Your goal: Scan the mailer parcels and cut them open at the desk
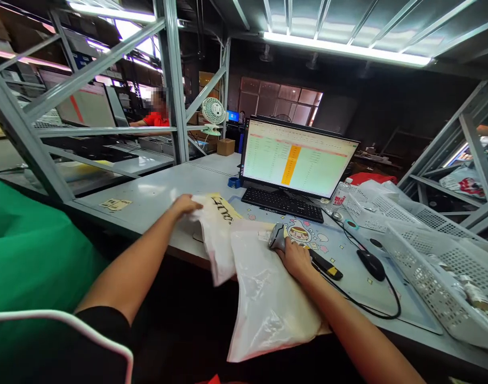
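Note:
My left hand [185, 205] is closed on the edge of a white plastic bag [217, 245], lifted at the left and hanging past the desk's front edge. A yellow area with black lettering shows at its top. My right hand [295, 258] is wrapped round a grey barcode scanner [278, 237], whose head points left over a second white plastic bag [268, 298]. This larger bag lies partly on the desk and droops over the front edge. A small white label [264, 234] is near its top, close to the scanner head.
A monitor [295, 157] and black keyboard [281, 204] stand behind the bags. To the right lie a mouse [370, 265], a cable and white plastic baskets [428, 277]. Metal rack posts [174, 80] rise at the left. A green sack [36, 250] bulges beside me. Another person [158, 114] sits beyond.

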`<state>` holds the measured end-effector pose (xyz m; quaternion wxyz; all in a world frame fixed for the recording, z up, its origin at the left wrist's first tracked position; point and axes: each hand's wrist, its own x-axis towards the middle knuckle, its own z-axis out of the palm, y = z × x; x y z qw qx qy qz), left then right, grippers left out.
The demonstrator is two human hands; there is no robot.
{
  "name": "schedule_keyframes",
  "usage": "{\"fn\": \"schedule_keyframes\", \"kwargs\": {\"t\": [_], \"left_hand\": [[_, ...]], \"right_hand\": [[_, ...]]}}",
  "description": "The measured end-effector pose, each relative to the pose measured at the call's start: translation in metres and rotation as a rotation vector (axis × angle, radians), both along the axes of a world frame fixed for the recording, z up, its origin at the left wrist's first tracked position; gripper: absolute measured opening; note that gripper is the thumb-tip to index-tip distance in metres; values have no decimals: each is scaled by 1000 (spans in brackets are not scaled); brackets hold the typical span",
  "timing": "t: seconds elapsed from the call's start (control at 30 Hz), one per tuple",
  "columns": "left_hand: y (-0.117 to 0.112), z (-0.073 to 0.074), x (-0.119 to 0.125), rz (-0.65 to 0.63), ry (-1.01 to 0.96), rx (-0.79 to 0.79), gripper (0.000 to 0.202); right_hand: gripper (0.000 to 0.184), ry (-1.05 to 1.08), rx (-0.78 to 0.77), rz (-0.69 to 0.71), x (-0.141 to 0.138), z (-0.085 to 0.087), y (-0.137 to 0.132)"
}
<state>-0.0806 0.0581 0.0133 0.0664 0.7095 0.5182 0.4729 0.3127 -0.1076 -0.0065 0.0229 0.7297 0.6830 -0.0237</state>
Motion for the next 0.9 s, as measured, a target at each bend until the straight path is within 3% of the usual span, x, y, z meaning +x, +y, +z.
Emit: {"fn": "schedule_keyframes", "kwargs": {"t": [0.17, 0.23, 0.3, 0.4, 0.5, 0.6, 0.7, 0.8, 0.9], "left_hand": [[7, 86, -31, 287, -167, 136, 41], [-10, 114, -24, 183, -288, 337, 45], [-37, 129, -2, -99, -407, 467, 50], [-83, 128, 46, -391, -605, 512, 51], [-112, 108, 85, -510, -715, 378, 50], [-111, 87, 105, -541, -749, 261, 51], [-92, 78, 111, -556, -757, 226, 55], [-76, 89, 112, -545, -721, 277, 56], [-84, 111, 116, -518, -555, 438, 48]], "right_hand": [[47, 24, 22, -33, 1, -2, 5], [46, 32, 51, -62, -2, -3, 9], [44, 38, 75, -80, -6, -4, 16], [44, 39, 102, -87, -10, -2, 28], [43, 39, 122, -101, -7, 5, 40], [43, 38, 133, -132, 9, 15, 47], [43, 37, 145, -163, 33, 26, 46], [45, 39, 173, -217, 56, 36, 40], [47, 34, 222, -268, 76, 47, 33]]}}
